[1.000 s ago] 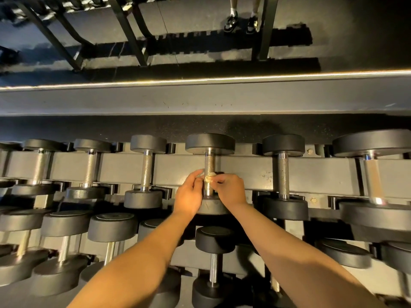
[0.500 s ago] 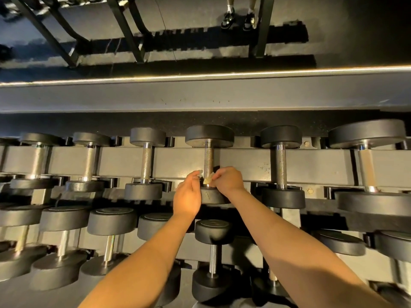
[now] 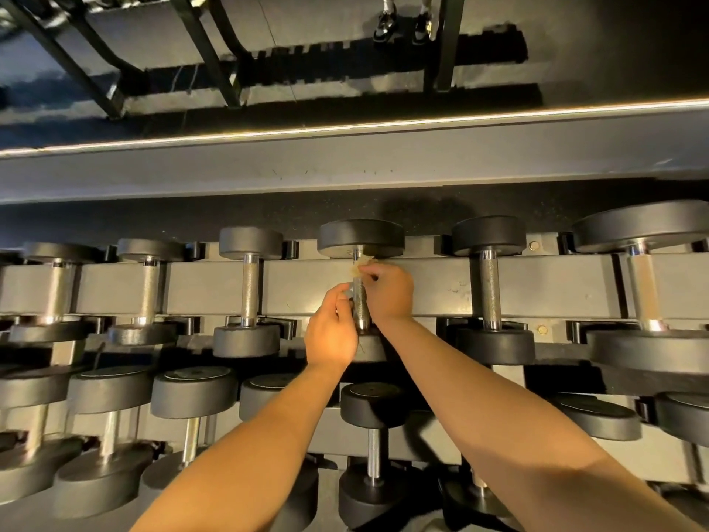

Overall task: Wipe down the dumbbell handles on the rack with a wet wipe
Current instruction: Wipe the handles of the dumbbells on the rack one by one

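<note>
A black dumbbell (image 3: 360,238) with a knurled steel handle (image 3: 360,307) lies in the middle of the rack's top row (image 3: 299,286). My right hand (image 3: 387,291) pinches a small crumpled wet wipe (image 3: 358,266) against the far end of that handle, just under the far weight head. My left hand (image 3: 332,332) sits at the handle's near end, fingers curled against its left side. The near head is mostly hidden behind both hands.
Several more dumbbells fill the top row, among them one (image 3: 249,289) to the left and one (image 3: 489,289) to the right. A lower row (image 3: 368,435) holds more. Behind the rack runs a grey ledge (image 3: 345,163). Someone's shoes (image 3: 403,24) stand at the far top.
My right hand has slid the wipe up the handle from its near end to its far end. My left hand stays at the near end.
</note>
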### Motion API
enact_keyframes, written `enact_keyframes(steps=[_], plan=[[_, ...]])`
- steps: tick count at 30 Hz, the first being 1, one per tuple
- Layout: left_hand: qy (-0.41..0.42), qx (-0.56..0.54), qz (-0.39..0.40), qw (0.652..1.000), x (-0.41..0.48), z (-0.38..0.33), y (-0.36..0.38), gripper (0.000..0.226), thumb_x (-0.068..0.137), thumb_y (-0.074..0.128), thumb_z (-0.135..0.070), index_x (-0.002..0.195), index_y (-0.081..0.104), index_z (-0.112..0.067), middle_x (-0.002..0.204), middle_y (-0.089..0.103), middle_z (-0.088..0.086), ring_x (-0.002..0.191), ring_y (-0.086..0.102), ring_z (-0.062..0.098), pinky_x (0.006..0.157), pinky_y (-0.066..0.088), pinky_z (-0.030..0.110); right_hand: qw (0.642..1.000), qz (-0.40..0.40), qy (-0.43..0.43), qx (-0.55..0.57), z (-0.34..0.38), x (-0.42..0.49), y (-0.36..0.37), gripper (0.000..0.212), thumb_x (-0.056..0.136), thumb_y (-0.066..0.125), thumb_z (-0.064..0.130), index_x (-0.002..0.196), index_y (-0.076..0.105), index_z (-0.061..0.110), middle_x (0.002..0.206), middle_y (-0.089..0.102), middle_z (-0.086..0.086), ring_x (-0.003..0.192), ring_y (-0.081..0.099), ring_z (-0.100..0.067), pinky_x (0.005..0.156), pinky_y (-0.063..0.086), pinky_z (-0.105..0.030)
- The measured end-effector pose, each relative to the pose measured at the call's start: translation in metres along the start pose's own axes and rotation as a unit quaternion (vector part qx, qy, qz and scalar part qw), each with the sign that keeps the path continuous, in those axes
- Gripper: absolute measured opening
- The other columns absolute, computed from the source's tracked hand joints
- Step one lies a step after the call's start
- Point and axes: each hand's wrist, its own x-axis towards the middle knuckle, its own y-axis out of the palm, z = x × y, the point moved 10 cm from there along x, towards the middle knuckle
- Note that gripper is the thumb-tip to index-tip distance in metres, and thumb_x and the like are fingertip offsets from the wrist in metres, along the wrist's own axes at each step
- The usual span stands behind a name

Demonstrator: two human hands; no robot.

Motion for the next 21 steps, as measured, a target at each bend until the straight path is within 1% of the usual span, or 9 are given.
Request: enact_keyframes(steps=[2,5,7,11,14,16,19,20,21], plan=[[-0.007,-0.007,0.000,1.000,-0.003,0.000,-0.001,0.034,0.108,0.027,-0.044,0.133,0.050,-0.047,0.107,0.069,-0.012,0.095,0.066,0.013,0.087,0.056,0.041,1.000,0.014,0.016,-0.004,-0.015,-0.013,0.002,0.021,0.096,0.062,0.010,0.109,0.077,0.017,0.107,0.075,0.001,0.096,0.066,-0.009,0.093,0.053,-0.024],[-0.003,-0.003,0.002,1.000,-0.004,-0.006,-0.004,0.034,0.108,0.028,-0.044,0.136,0.049,-0.045,0.107,0.069,-0.009,0.093,0.066,0.015,0.086,0.056,0.041,0.997,0.040,0.063,-0.013,-0.035,-0.029,0.006,0.019,0.095,0.065,0.009,0.106,0.078,0.017,0.109,0.074,-0.001,0.101,0.067,-0.014,0.091,0.047,-0.018],[0.005,-0.008,0.010,1.000,-0.005,-0.007,-0.003,0.033,0.108,0.032,-0.045,0.136,0.050,-0.043,0.111,0.068,-0.008,0.098,0.065,0.015,0.088,0.054,0.038,0.995,0.062,0.080,-0.010,-0.039,-0.037,0.005,0.018,0.093,0.066,0.006,0.103,0.078,0.015,0.109,0.074,-0.003,0.102,0.067,-0.016,0.091,0.047,-0.018],[0.049,-0.063,0.043,0.996,-0.010,-0.013,-0.001,0.028,0.106,0.046,-0.040,0.130,0.061,-0.037,0.120,0.068,-0.014,0.109,0.065,0.004,0.095,0.052,0.025,0.997,0.066,0.029,0.038,-0.019,-0.052,0.000,0.021,0.098,0.060,0.013,0.111,0.075,0.020,0.107,0.074,0.004,0.094,0.065,-0.006,0.089,0.051,-0.020],[0.087,-0.072,0.049,0.992,-0.011,-0.031,-0.008,0.022,0.105,0.054,-0.024,0.121,0.069,-0.027,0.112,0.069,-0.016,0.104,0.063,-0.006,0.088,0.048,0.008,0.996,0.058,0.007,0.061,-0.010,-0.055,0.001,0.023,0.101,0.048,0.017,0.106,0.068,0.027,0.099,0.069,0.009,0.090,0.063,-0.004,0.079,0.050,-0.018],[0.080,-0.078,0.036,0.993,-0.002,-0.034,-0.015,0.020,0.103,0.056,-0.016,0.111,0.071,-0.026,0.103,0.072,-0.014,0.095,0.066,-0.001,0.082,0.050,0.010,0.996,0.052,0.018,0.069,-0.013,-0.051,0.002,0.021,0.103,0.043,0.018,0.103,0.062,0.026,0.096,0.065,0.007,0.087,0.062,-0.007,0.076,0.051,-0.022],[0.038,-0.098,-0.015,0.994,0.019,-0.026,-0.024,0.020,0.102,0.057,-0.014,0.109,0.073,-0.024,0.098,0.075,-0.006,0.091,0.070,0.010,0.086,0.058,0.026,0.997,0.025,0.039,0.058,-0.022,-0.044,0.002,0.022,0.104,0.041,0.023,0.112,0.060,0.028,0.099,0.065,0.006,0.089,0.064,-0.012,0.077,0.055,-0.030],[0.030,-0.105,-0.031,0.994,0.026,-0.025,-0.026,0.021,0.102,0.056,-0.015,0.112,0.073,-0.022,0.100,0.074,-0.006,0.092,0.069,0.008,0.088,0.057,0.024,0.997,0.019,0.056,0.058,-0.027,-0.042,0.004,0.023,0.103,0.041,0.025,0.115,0.060,0.031,0.101,0.066,0.008,0.090,0.064,-0.012,0.076,0.055,-0.030],[0.027,-0.110,-0.041,0.993,0.031,-0.027,-0.026,0.022,0.103,0.056,-0.015,0.117,0.072,-0.020,0.103,0.074,-0.007,0.094,0.068,0.004,0.089,0.055,0.019,0.995,0.017,0.073,0.063,-0.031,-0.041,0.005,0.024,0.103,0.042,0.026,0.117,0.060,0.033,0.103,0.066,0.009,0.090,0.064,-0.011,0.074,0.054,-0.027]])
